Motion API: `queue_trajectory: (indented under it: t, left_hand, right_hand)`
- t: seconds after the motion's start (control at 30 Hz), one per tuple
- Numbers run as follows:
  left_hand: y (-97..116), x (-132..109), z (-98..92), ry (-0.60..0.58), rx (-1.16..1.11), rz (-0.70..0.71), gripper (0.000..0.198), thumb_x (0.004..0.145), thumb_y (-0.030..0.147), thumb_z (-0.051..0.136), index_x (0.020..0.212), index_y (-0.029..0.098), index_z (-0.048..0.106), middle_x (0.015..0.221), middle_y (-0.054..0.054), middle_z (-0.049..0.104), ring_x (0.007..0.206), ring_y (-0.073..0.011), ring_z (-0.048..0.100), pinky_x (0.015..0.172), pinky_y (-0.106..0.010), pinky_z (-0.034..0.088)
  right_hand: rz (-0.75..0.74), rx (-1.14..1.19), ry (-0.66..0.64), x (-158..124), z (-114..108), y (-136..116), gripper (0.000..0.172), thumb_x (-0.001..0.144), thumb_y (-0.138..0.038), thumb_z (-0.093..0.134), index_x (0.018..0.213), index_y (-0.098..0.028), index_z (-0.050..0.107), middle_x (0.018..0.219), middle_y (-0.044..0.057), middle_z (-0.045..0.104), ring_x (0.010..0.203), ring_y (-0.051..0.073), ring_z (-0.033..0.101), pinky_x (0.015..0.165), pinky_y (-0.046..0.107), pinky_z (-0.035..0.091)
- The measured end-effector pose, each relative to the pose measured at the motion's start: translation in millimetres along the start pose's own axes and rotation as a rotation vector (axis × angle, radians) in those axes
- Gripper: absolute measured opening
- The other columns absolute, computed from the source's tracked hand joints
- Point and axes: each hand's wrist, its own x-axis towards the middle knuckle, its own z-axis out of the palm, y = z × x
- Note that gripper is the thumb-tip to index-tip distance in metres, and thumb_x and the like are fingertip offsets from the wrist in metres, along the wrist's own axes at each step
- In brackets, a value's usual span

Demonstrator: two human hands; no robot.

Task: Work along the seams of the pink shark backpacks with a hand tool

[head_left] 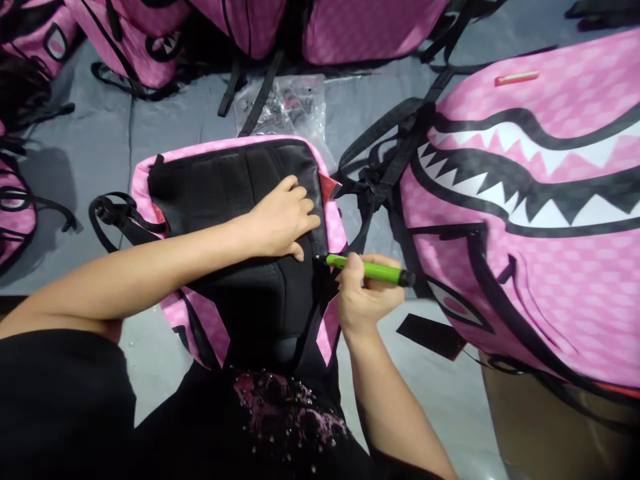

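A pink backpack (165, 163) lies back-side up in front of me, its black padded back panel (235, 183) facing the camera. My left hand (280, 217) rests on that panel near its right edge, fingers curled down and pressing on it. My right hand (363, 297) is closed around a green pen-like tool (373, 270), whose dark tip touches the panel's right edge just below my left hand. Black straps (373, 180) spread out to the right of the backpack.
A large pink backpack with a shark-mouth print (540, 220) lies at the right on a brown box (545, 427). More pink backpacks (370, 30) line the far edge and left side. A clear plastic bag (290, 107) lies on the grey surface (90, 140).
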Motion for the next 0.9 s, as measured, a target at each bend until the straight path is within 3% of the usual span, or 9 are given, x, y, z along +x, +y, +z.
queue_trajectory:
  t: [0.13, 0.23, 0.3, 0.4, 0.5, 0.57, 0.63, 0.8, 0.9]
  left_hand:
    - [3, -12, -2.7, 0.065, -0.097, 0.001, 0.035, 0.078, 0.051, 0.069, 0.088, 0.018, 0.07, 0.08, -0.008, 0.064, 0.097, -0.0302, 0.057, 0.101, -0.055, 0.037]
    - [-6, -17, 1.3, 0.101, -0.146, -0.033, 0.036, 0.084, 0.054, 0.054, 0.083, 0.021, 0.067, 0.077, -0.005, 0.058, 0.093, -0.028, 0.056, 0.103, -0.058, 0.035]
    - [-10, -18, 4.7, 0.115, -0.109, -0.056, 0.034, 0.087, 0.051, 0.048, 0.084, 0.021, 0.064, 0.077, -0.004, 0.057, 0.091, -0.0249, 0.055, 0.106, -0.057, 0.035]
    - [-1, -23, 6.0, 0.153, -0.014, -0.08, 0.024, 0.087, 0.039, 0.047, 0.085, 0.021, 0.062, 0.08, -0.003, 0.058, 0.089, -0.023, 0.054, 0.106, -0.053, 0.038]
    - [16, -29, 5.5, 0.188, 0.045, -0.104, 0.023, 0.089, 0.039, 0.048, 0.084, 0.022, 0.063, 0.081, -0.004, 0.06, 0.088, -0.0238, 0.055, 0.104, -0.052, 0.04]
    - [25, -30, 5.5, 0.216, 0.04, -0.112, 0.027, 0.093, 0.043, 0.049, 0.081, 0.022, 0.063, 0.08, -0.004, 0.061, 0.087, -0.023, 0.055, 0.105, -0.051, 0.041]
    - [30, -29, 5.3, 0.243, 0.039, -0.098, 0.029, 0.094, 0.044, 0.052, 0.081, 0.021, 0.065, 0.08, -0.003, 0.062, 0.088, -0.0217, 0.055, 0.108, -0.049, 0.04]
    - [32, -26, 8.0, 0.265, 0.054, -0.117, 0.019, 0.086, 0.038, 0.068, 0.083, 0.019, 0.067, 0.08, -0.002, 0.062, 0.089, -0.0213, 0.056, 0.112, -0.05, 0.04]
    - [32, -29, 16.2, 0.346, 0.025, -0.1, 0.014, 0.089, 0.032, 0.064, 0.081, 0.021, 0.066, 0.08, 0.0, 0.062, 0.09, -0.0195, 0.056, 0.114, -0.049, 0.038]
  right_hand:
    - [-0.179, -0.261, -0.173, -12, 2, -21, 0.024, 0.092, -0.045, 0.057, 0.09, -0.021, 0.061, 0.076, 0.004, 0.067, 0.07, 0.019, 0.065, 0.071, 0.035, 0.05]
    - [-0.244, -0.462, -0.309, -19, 11, -36, 0.023, 0.096, -0.038, 0.052, 0.096, -0.018, 0.064, 0.076, 0.005, 0.067, 0.073, 0.02, 0.065, 0.079, 0.037, 0.047]
    - [-0.23, -0.403, -0.283, -24, 17, -42, 0.021, 0.098, -0.035, 0.05, 0.105, -0.02, 0.062, 0.083, 0.005, 0.069, 0.078, 0.019, 0.066, 0.08, 0.034, 0.047]
    - [-0.238, 0.007, -0.18, -31, 22, -38, 0.027, 0.1, -0.042, 0.045, 0.117, -0.025, 0.056, 0.099, 0.004, 0.071, 0.093, 0.016, 0.068, 0.084, 0.03, 0.053]
    - [-0.112, 0.329, -0.083, -29, 21, -20, 0.032, 0.098, -0.053, 0.045, 0.109, -0.025, 0.054, 0.087, 0.001, 0.069, 0.074, 0.015, 0.068, 0.072, 0.03, 0.057]
    - [0.047, 0.394, -0.011, -19, 19, -6, 0.031, 0.097, -0.054, 0.047, 0.099, -0.023, 0.052, 0.069, -0.004, 0.062, 0.052, 0.011, 0.059, 0.055, 0.026, 0.053]
    - [0.139, 0.372, 0.021, -7, 16, 4, 0.03, 0.096, -0.051, 0.052, 0.093, -0.021, 0.052, 0.058, -0.008, 0.054, 0.043, 0.009, 0.051, 0.046, 0.023, 0.046]
    - [0.065, 0.155, -0.033, 10, 8, 6, 0.031, 0.093, -0.046, 0.059, 0.082, -0.018, 0.057, 0.055, -0.006, 0.054, 0.045, 0.011, 0.053, 0.049, 0.025, 0.045]
    - [-0.002, 0.054, -0.067, 10, 9, 3, 0.03, 0.093, -0.045, 0.059, 0.082, -0.017, 0.059, 0.057, -0.004, 0.056, 0.046, 0.011, 0.054, 0.049, 0.025, 0.044]
